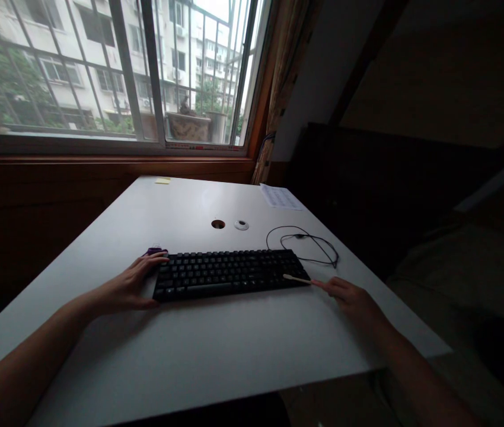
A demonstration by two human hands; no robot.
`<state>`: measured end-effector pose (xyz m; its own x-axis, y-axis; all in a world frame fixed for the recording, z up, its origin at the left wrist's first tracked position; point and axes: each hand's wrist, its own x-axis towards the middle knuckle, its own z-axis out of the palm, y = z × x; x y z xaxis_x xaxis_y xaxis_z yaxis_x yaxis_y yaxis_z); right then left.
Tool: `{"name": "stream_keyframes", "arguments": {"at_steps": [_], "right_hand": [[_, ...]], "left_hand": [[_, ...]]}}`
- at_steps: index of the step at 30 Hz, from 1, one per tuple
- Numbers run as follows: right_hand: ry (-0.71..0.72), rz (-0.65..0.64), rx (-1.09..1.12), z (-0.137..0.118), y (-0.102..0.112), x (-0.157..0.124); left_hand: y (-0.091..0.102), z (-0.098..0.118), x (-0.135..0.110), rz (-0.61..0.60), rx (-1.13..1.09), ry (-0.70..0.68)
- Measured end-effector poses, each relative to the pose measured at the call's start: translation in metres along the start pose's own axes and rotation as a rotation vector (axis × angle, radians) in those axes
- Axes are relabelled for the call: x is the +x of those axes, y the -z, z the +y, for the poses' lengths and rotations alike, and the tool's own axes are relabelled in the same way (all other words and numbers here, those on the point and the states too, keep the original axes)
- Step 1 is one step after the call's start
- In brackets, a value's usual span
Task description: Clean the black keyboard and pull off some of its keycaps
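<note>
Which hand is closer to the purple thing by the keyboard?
Left. Left hand lies at the left end of the keyboard, fingertips beside the purple thing; right hand, holding a stick, is past its right end.

Daylight comes only through the window at the upper left, where the patch of sky is blown out white. It falls softly on the white bench, leaving a pale sheen and faint shadows under the keyboard. The right half of the frame sinks to near black, detail lost. Straight lines bow toward the edges. The stick at the right hand is a dim streak.
</note>
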<state>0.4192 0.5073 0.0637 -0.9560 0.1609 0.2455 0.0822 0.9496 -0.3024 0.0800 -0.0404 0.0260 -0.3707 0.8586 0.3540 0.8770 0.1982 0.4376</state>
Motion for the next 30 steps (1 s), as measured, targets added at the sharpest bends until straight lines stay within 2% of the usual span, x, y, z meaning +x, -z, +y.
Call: {"name": "stream_keyframes", "arguments": {"at_steps": [4, 8, 12, 21, 26, 30], "right_hand": [[-0.029, -0.004, 0.056, 0.011, 0.008, -0.006], [-0.041, 0.007, 0.116, 0.01, 0.009, -0.01], [0.034, -0.022, 0.179, 0.001, 0.0, -0.007], [0.122, -0.001, 0.199, -0.028, -0.022, 0.022], [0.073, -0.044, 0.214, -0.022, -0.023, 0.023], [-0.006, -0.063, 0.223, -0.009, -0.013, 0.014]], "left_hand": [[0.001, 0.0, 0.0, -0.014, 0.007, 0.012], [0.0, 0.0, 0.001, -0.04, 0.021, 0.034], [-0.002, -0.003, -0.001, -0.04, 0.012, 0.032], [0.002, 0.004, 0.002, -0.045, -0.001, 0.025], [0.001, 0.0, 0.001, -0.031, -0.007, 0.023], [0.001, 0.0, 0.001, -0.035, -0.016, 0.023]]}}
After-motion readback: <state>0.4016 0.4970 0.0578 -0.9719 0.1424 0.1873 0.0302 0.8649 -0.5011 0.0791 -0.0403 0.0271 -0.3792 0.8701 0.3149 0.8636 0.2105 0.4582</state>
